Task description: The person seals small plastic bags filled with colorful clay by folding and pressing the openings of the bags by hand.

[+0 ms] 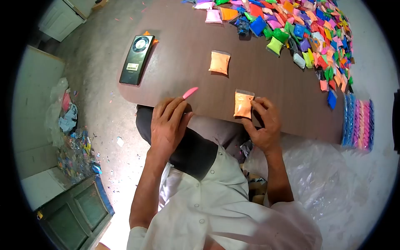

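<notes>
Clock directions are read from the flat, clear plastic packet of peach-orange filling lying alone on the brown wood-grain tabletop, with twelve straight ahead of the seated person.

Between seven and eight o'clock, the left hand is observed palm down, fingers curled round a slim pink plastic knife-like tool; its rounded tip projects toward one o'clock.

At five o'clock sits a second peach-orange packet, near the table's front edge. The right hand, half open, has thumb and fingertips at this packet's right-hand side. From my position I cannot tell whether it is gripped or merely touched.

At nine o'clock a black smartphone with a round camera ring lies face down, orange material showing beneath it. Around two o'clock spreads a heap of small multicoloured packets. At four o'clock stands a row of blue, purple, pink and peach twisted-looking bundles at the table's edge.
</notes>
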Tool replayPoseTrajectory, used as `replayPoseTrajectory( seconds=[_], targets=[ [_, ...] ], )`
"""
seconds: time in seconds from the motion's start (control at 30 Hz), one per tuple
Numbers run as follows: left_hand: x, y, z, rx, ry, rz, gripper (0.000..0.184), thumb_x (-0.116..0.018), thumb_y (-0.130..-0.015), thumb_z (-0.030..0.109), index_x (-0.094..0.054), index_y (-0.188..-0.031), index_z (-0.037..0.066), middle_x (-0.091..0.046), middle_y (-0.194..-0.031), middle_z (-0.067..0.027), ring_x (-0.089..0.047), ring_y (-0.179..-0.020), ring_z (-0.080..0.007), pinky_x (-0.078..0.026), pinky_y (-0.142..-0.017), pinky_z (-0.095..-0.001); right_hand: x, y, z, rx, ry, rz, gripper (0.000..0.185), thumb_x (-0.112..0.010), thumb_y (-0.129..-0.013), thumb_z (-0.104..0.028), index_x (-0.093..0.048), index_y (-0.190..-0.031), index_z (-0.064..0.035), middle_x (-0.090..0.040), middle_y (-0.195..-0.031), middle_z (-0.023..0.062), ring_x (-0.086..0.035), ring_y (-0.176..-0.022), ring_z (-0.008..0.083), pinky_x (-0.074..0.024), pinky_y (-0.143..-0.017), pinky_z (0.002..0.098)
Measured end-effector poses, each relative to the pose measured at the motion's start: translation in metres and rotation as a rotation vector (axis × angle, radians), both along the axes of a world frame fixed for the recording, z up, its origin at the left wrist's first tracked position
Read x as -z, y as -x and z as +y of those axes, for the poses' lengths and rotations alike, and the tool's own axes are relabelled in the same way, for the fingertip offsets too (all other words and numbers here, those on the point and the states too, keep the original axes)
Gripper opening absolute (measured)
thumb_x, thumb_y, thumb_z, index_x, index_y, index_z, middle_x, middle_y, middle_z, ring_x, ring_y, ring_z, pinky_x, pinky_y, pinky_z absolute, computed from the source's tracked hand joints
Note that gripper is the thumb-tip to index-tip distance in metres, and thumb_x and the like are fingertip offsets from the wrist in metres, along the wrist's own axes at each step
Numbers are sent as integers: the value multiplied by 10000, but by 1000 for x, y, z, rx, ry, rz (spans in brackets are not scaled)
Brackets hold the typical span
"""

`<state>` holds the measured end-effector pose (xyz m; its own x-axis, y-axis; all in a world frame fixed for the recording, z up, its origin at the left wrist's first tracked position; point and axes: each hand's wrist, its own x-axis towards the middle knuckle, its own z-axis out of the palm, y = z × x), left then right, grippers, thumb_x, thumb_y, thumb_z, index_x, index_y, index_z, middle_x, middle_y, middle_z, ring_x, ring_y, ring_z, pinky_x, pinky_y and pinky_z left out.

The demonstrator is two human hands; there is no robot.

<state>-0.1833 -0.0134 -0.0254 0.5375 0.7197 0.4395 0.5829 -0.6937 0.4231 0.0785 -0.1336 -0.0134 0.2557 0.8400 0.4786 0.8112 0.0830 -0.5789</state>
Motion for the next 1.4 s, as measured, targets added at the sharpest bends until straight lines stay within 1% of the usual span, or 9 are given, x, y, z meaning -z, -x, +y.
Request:
replayPoseTrajectory(
  seconds=[0.13,0.23,0.43,0.63,0.8,0.87,0.97,1.17,1.4],
  targets=[
    [5,6,1,71,-58,27,290,-721,-819,1,-699,-1106,33,-694,-1162,-97,-631,-1107,-301,-516,-957,-408,2,0,2,-33,55,-146,440,-874,-691,-172,-729,-1101,-103,-655,-1172,82,-646,-1011,274,-505,-841,392],
    [0,8,1,72,-15,55,288,-694,-808,-43,-697,-1087,30,-691,-1121,-106,-637,-1070,-307,-528,-919,-404,12,-5,2,-35,28,-87,418,-867,-681,-170,-742,-1077,-127,-668,-1163,56,-651,-997,264,-490,-852,404],
    [-7,-1,-10,90,137,-53,281,-649,-811,-90,-670,-1069,22,-660,-1015,-129,-639,-949,-321,-536,-810,-405,11,-7,-1,-73,9,-128,384,-851,-684,-138,-747,-1053,-129,-685,-1139,49,-666,-958,238,-477,-797,374],
    [-28,-47,-27,165,250,-126,212,-678,-860,-57,-692,-1054,27,-672,-993,-143,-658,-897,-333,-538,-772,-392,9,-7,-2,-85,-7,-93,362,-850,-672,-111,-750,-1020,-120,-687,-1108,52,-681,-889,213,-488,-776,357],
    [-19,-78,-34,244,296,-143,183,-687,-871,-28,-696,-1044,33,-679,-938,-122,-670,-846,-327,-546,-719,-390,10,-9,-5,-90,-12,-14,330,-848,-669,-96,-756,-985,-115,-690,-1068,39,-685,-833,198,-498,-740,336],
    [-15,-83,-32,235,393,-160,209,-650,-862,-14,-675,-1064,34,-658,-929,-132,-650,-849,-348,-531,-726,-441,8,-9,-4,-100,-23,-54,321,-847,-671,-94,-758,-979,-114,-692,-1051,32,-684,-821,193,-499,-732,330],
    [-14,-91,-23,178,378,-126,108,-705,-898,30,-694,-1005,28,-665,-890,-138,-664,-754,-339,-531,-645,-413,9,-10,-3,-100,-30,-53,313,-844,-681,-100,-758,-981,-113,-696,-1026,25,-683,-834,195,-497,-728,332],
    [-15,-98,0,80,311,23,75,-690,-918,58,-697,-986,28,-643,-858,-141,-658,-757,-339,-527,-655,-406,10,-11,-5,-110,-34,-53,293,-835,-708,-111,-751,-988,-109,-697,-1028,19,-675,-880,196,-483,-729,335],
    [-29,-102,-13,259,273,-81,61,-671,-910,32,-696,-965,30,-639,-867,-136,-654,-791,-346,-528,-682,-404,14,-11,-6,-114,-56,-73,281,-826,-724,-105,-738,-991,-120,-686,-1035,15,-667,-876,193,-470,-728,345]
  ],
)
